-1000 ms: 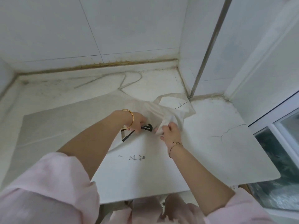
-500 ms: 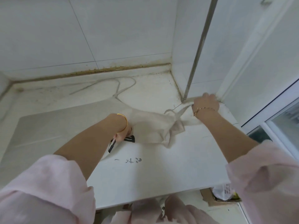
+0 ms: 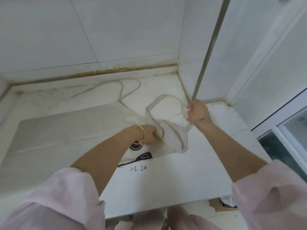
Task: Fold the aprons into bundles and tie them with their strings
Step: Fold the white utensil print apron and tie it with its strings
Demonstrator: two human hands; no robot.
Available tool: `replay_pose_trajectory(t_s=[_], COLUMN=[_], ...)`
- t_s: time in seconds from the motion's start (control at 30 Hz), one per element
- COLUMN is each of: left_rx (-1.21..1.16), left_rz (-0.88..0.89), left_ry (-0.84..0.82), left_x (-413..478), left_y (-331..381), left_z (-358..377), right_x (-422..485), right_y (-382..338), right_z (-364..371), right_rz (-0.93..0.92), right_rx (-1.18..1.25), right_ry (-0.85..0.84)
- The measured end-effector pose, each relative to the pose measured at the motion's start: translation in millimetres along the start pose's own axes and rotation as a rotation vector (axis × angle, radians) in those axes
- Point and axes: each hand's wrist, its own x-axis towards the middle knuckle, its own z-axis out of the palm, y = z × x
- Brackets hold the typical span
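A cream apron (image 3: 69,130) lies spread flat on the white counter (image 3: 166,183), with a black spatula print and small lettering near its bib. My left hand (image 3: 149,135) grips the bunched bib fabric beside the print. My right hand (image 3: 196,112) holds the right side of the neck loop (image 3: 163,98), which stands open as a wide ring toward the back corner. One waist string (image 3: 127,90) trails in a curve toward the back wall.
Tiled walls close the counter at the back and right, with a metal strip (image 3: 209,48) running down into the corner. A window frame (image 3: 282,123) stands at the right. A cardboard box (image 3: 221,205) sits on the floor below the counter edge.
My right hand left the bib, reached to the back corner, then drew the neck loop open into a ring. My left hand shifted slightly up along the bib, uncovering more of the print.
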Motion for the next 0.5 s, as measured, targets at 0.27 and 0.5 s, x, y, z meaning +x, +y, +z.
replay_pose_trajectory(t_s=[0.27,0.5], left_rx=[-0.15,-0.304], left_rz=[0.152,-0.005], left_ry=[0.322,0.187], left_x=[35.2,43.2], left_y=[18.1,25.6], left_z=[17.1,19.8], right_x=[-74.6,-88.7], right_y=[54.1,63.1], right_z=[32.9,53.5], right_rz=[0.153,-0.098], right_rx=[0.005,-0.321], right_ry=[-0.205,-0.129])
